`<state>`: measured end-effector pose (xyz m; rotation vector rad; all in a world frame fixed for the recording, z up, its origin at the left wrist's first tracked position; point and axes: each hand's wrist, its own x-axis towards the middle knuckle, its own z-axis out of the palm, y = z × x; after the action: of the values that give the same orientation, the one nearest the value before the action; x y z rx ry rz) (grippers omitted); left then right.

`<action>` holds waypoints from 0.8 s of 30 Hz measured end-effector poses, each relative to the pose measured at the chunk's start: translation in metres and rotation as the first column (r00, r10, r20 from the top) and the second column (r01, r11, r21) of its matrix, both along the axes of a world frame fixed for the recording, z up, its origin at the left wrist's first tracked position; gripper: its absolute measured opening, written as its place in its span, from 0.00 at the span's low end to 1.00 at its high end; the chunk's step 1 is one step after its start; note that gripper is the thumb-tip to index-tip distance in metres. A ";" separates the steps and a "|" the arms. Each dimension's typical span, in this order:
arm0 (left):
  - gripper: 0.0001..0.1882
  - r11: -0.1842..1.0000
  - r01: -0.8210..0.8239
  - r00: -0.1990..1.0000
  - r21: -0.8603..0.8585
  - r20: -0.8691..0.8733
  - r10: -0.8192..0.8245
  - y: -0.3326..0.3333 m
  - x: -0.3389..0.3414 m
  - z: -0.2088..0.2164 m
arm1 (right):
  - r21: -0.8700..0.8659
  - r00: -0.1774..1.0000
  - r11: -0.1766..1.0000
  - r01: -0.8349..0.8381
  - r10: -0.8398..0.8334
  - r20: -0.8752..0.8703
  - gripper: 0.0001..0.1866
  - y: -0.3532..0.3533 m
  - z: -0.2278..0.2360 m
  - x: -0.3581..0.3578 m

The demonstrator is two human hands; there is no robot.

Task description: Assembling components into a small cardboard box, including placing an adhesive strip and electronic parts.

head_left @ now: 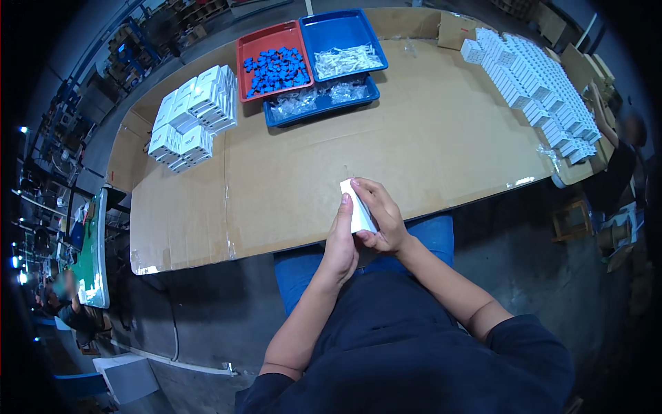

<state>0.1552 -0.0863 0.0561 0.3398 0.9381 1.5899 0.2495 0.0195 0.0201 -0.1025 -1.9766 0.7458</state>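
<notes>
Between my two hands is a small white box (358, 210), held tilted just above the table's near edge. My left hand (339, 243) grips its left side, the thumb lying along the edge. On the other side my right hand (383, 216) wraps round it, fingertips at the top corner and thumb near the lower end. Part of the box is hidden by my fingers, so its far faces do not show.
A cardboard-covered table (296, 172) spreads before me. Stacked white boxes (193, 114) stand left; many small white boxes (531, 90) fill the far right. At the back are a red tray (258, 43) of blue parts, a blue tray (338, 26) of white pieces, and a lower blue tray (321, 113) holding clear bags.
</notes>
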 end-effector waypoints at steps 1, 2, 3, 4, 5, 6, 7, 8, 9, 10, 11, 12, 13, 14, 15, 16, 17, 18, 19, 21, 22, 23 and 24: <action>0.31 1.000 -0.025 0.999 -0.007 -0.038 0.024 0.001 0.000 0.001 | 0.005 0.999 0.999 0.034 -0.034 0.002 0.44 -0.003 -0.001 -0.001; 0.31 0.999 -0.048 0.996 -0.013 -0.078 0.047 0.002 0.000 0.003 | 0.018 0.999 0.999 0.037 -0.037 0.002 0.44 -0.004 0.000 -0.001; 0.31 0.999 -0.046 0.996 -0.001 -0.076 0.046 0.001 0.000 0.004 | 0.008 0.999 0.999 0.051 -0.051 0.012 0.45 -0.005 0.002 -0.001; 0.31 0.999 -0.047 0.998 0.000 -0.045 0.047 0.000 0.000 0.004 | -0.002 0.998 0.998 0.064 -0.064 0.022 0.45 -0.006 0.004 -0.001; 0.30 0.999 -0.050 0.999 0.004 -0.014 0.050 0.002 0.000 0.005 | 0.011 0.998 0.998 0.062 -0.062 0.022 0.45 -0.005 0.007 -0.001; 0.30 0.999 -0.052 0.999 0.015 -0.012 0.052 0.003 0.001 0.008 | 0.027 0.999 0.999 0.045 -0.045 0.011 0.46 -0.006 0.010 -0.002; 0.30 0.997 -0.071 0.997 0.002 -0.007 0.071 0.005 0.002 0.011 | 0.040 1.000 0.999 0.027 -0.027 0.002 0.46 -0.004 0.013 -0.003; 0.30 0.996 -0.088 0.996 -0.019 0.000 0.088 0.002 0.004 0.013 | 0.041 1.000 0.999 0.025 -0.025 0.008 0.46 -0.003 0.011 -0.003; 0.30 0.996 -0.090 0.996 -0.022 0.007 0.090 0.002 0.004 0.013 | 0.046 0.999 0.998 0.032 -0.033 0.018 0.47 -0.002 0.006 -0.004; 0.31 0.996 -0.081 0.997 -0.028 0.012 0.082 0.003 0.003 0.014 | 0.049 0.999 0.998 0.038 -0.039 0.027 0.47 -0.001 0.003 -0.004; 0.31 0.997 -0.074 0.997 -0.035 0.016 0.074 0.004 0.001 0.013 | 0.044 0.999 0.998 0.034 -0.036 0.034 0.47 0.000 0.001 -0.006; 0.31 0.996 -0.077 0.997 -0.041 0.021 0.078 0.005 0.000 0.012 | 0.037 0.999 0.999 0.040 -0.041 0.024 0.46 0.000 -0.001 -0.008; 0.31 0.997 -0.058 0.998 -0.045 0.024 0.059 0.006 -0.001 0.010 | 0.029 0.999 0.999 0.045 -0.046 0.013 0.46 0.001 -0.003 -0.009; 0.31 0.998 -0.041 0.999 -0.049 0.027 0.042 0.007 -0.003 0.007 | 0.020 0.999 0.999 0.040 -0.040 0.019 0.46 0.002 -0.003 -0.011; 0.31 0.997 -0.046 0.998 -0.059 0.030 0.048 0.008 -0.003 0.002 | 0.015 1.000 1.000 0.012 -0.013 0.021 0.45 0.003 -0.001 -0.013; 0.31 0.996 -0.062 0.998 -0.067 0.019 0.063 0.010 -0.004 -0.005 | 0.009 1.000 1.000 -0.015 0.015 0.022 0.45 0.004 -0.001 -0.015; 0.31 0.994 -0.075 0.997 -0.074 0.006 0.076 0.012 -0.005 -0.004 | -0.002 1.000 1.000 -0.018 0.018 0.023 0.45 0.006 -0.004 -0.017; 0.31 0.993 -0.078 0.997 -0.085 0.005 0.078 0.013 -0.007 -0.003 | -0.001 1.000 1.000 -0.019 0.019 0.014 0.45 0.008 -0.006 -0.019; 0.31 0.994 -0.073 0.996 -0.081 0.052 0.077 0.013 -0.009 0.000 | -0.001 1.000 1.000 -0.021 0.021 0.005 0.45 0.010 -0.009 -0.022; 0.30 0.993 -0.067 0.992 -0.093 0.097 0.076 0.014 -0.013 0.000 | -0.010 1.000 1.000 -0.019 0.019 0.002 0.45 0.013 -0.015 -0.027; 0.30 0.993 -0.086 0.993 -0.084 0.070 0.092 0.015 -0.015 -0.003 | -0.005 1.000 1.000 -0.017 0.017 0.000 0.44 0.013 -0.018 -0.029; 0.30 0.992 -0.105 0.993 -0.075 0.044 0.109 0.016 -0.016 -0.005 | -0.018 1.000 1.000 -0.018 0.018 0.000 0.44 0.013 -0.020 -0.032; 0.30 0.991 -0.106 0.993 -0.087 0.043 0.110 0.016 -0.018 -0.005 | -0.019 1.000 1.000 -0.018 0.018 -0.008 0.44 0.012 -0.021 -0.034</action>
<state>0.1376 -0.0703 0.0510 0.1937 0.9977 1.6445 0.2153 0.0319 -0.0014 -0.0929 -1.9654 0.7753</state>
